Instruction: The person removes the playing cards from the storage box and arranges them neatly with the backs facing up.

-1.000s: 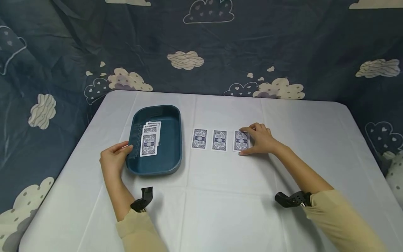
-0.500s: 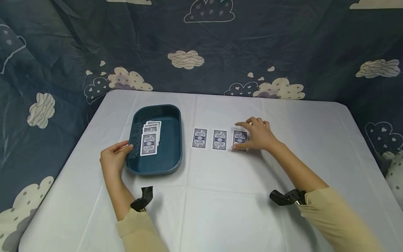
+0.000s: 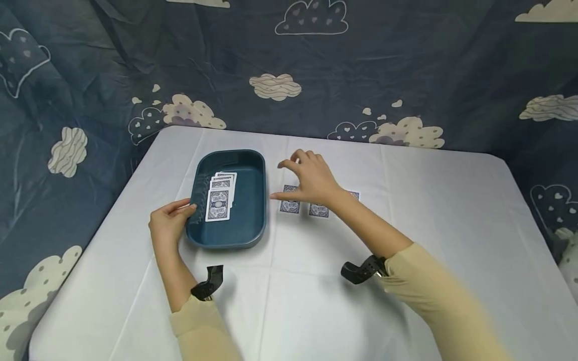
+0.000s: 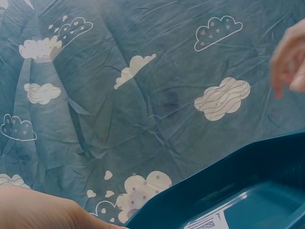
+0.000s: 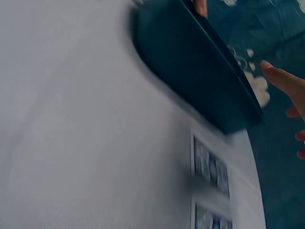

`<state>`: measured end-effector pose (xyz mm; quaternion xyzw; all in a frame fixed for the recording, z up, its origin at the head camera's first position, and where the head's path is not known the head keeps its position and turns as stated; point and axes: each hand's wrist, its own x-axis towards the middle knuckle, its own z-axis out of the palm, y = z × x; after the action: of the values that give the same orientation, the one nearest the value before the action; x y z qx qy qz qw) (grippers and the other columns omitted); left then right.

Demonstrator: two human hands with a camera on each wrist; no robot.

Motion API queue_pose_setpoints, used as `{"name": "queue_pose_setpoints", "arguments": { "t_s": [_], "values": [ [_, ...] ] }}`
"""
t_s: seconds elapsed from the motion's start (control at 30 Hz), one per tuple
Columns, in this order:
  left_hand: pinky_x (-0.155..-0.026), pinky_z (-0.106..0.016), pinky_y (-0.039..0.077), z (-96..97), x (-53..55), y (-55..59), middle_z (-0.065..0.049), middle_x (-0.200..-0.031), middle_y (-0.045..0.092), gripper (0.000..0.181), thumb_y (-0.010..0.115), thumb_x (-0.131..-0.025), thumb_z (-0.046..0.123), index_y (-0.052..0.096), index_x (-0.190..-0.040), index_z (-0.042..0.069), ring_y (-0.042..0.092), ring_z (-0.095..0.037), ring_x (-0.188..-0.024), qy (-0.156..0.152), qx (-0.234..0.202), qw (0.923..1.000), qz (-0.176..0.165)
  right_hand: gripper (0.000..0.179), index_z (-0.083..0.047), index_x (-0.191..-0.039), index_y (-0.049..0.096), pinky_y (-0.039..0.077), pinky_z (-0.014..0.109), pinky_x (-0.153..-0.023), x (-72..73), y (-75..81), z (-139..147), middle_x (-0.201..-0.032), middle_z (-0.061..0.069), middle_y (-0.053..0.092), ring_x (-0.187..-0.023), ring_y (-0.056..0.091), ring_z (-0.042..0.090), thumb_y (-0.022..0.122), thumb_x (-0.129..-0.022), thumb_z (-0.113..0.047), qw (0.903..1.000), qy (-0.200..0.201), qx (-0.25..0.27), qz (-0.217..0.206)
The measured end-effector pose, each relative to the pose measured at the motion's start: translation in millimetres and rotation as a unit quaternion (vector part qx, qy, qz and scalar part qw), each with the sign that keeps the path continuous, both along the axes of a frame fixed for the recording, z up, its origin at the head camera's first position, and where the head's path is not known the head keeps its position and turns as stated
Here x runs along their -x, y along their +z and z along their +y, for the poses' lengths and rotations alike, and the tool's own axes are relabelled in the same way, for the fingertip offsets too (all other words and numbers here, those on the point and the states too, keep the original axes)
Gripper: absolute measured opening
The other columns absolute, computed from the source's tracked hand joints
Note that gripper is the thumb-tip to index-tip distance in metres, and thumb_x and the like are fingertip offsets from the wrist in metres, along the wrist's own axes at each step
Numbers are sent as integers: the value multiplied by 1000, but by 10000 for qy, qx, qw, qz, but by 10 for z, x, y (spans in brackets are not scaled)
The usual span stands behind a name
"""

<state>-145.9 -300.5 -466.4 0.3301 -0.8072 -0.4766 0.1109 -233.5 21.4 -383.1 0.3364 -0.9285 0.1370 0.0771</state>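
Note:
My left hand point(image 3: 170, 223) pinches the left rim of a dark teal tray point(image 3: 249, 213), thumb on the inner side. In the tray lies an overlapping stack of playing cards point(image 3: 219, 204), patterned backs up. My right hand point(image 3: 316, 178) hovers over a row of three face-down cards, thumb and fingers spread with nothing between them. Of that row, the left card point(image 3: 289, 206) and middle card point(image 3: 319, 210) are partly covered by the hand. Only a corner of the right card point(image 3: 355, 195) shows past the wrist. In the right wrist view two cards point(image 5: 212, 167) lie beside the tray.
A white cloth point(image 3: 433, 210) covers the table, its far edge meeting a dark cloud-print curtain point(image 3: 217, 60). Black wrist mounts point(image 3: 364, 271) stick out from both forearms above the cloth.
My right hand has left the right-hand card and swung left over the row toward the tray; the cards stay on the table. My left hand keeps its place on the rim. The head view shifts slightly.

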Motion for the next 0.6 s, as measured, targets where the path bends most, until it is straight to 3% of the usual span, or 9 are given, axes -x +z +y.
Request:
{"name": "queue_pose_setpoints", "arguments": {
  "t_s": [0.1, 0.17, 0.2, 0.33, 0.37, 0.4, 0.47, 0.6],
  "values": [
    [-60, -17, 44, 182, -105, 345, -3, -90, 72, 34, 75, -77, 28, 71, -105, 9, 64, -2, -78, -60, -230, 9997, -28, 77, -24, -119, 60, 38, 39, -82, -8, 27, -306, -109, 5, 52, -97, 47, 24, 61, -62, -76, 9995, 304, -10, 21],
    [-62, -18, 45, 236, -128, 444, -7, -93, 71, 34, 74, -77, 25, 70, -106, 7, 64, -3, -78, -72, -256, 9996, -26, 79, -23, -121, 58, 38, 38, -82, -14, 17, -528, -110, 5, 51, -98, 47, 23, 61, -62, -76, 9987, 491, -104, 30],
    [-61, -18, 45, 232, -114, 428, -8, -94, 71, 34, 74, -77, 25, 70, -106, 7, 64, -4, -79, -81, -245, 9997, -21, 80, -23, -122, 58, 38, 37, -82, -18, 3, -637, -111, 5, 51, -98, 47, 23, 61, -62, -76, 9983, 565, -170, 15],
    [-56, -15, 43, 14, 15, 8, 1, -87, 72, 38, 76, -73, 38, 72, -103, 15, 63, -1, -77, -142, -13, 9999, 59, 87, -21, -128, 54, 39, 35, -83, -56, -104, -1062, -115, 6, 50, -101, 46, 21, 61, -62, -76, 9960, 732, -447, -257],
    [-56, -16, 44, -37, 39, -79, 2, -85, 72, 38, 77, -72, 40, 73, -102, 16, 63, -1, -76, -130, 30, 9999, 85, 87, -21, -129, 53, 40, 34, -84, -66, -141, -1159, -117, 7, 49, -101, 46, 21, 62, -62, -76, 9955, 737, -474, -370],
    [-57, -16, 44, -52, 38, -97, 2, -85, 72, 39, 77, -72, 41, 73, -102, 16, 64, -2, -77, -139, 55, 9999, 84, 88, -21, -130, 52, 40, 34, -85, -78, -176, -1246, -117, 7, 49, -102, 45, 21, 62, -61, -76, 9950, 724, -486, -492],
    [-68, -20, 47, -16, -6, 8, 0, -88, 72, 41, 76, -74, 40, 72, -105, 13, 65, -4, -81, -191, 39, 9998, 85, 89, -21, -131, 51, 39, 34, -86, -94, -263, -1389, -118, 6, 48, -104, 44, 21, 64, -61, -75, 9941, 649, -500, -713],
    [-73, -22, 47, 165, -151, 443, -7, -91, 71, 38, 74, -78, 28, 69, -108, 5, 64, -1, -78, -263, -206, 9994, 71, 104, -21, -137, 42, 32, 37, -95, -105, -430, -1541, -124, 5, 44, -114, 37, 20, 65, -54, -78, 9908, 389, -898, -935]
  ]
}}
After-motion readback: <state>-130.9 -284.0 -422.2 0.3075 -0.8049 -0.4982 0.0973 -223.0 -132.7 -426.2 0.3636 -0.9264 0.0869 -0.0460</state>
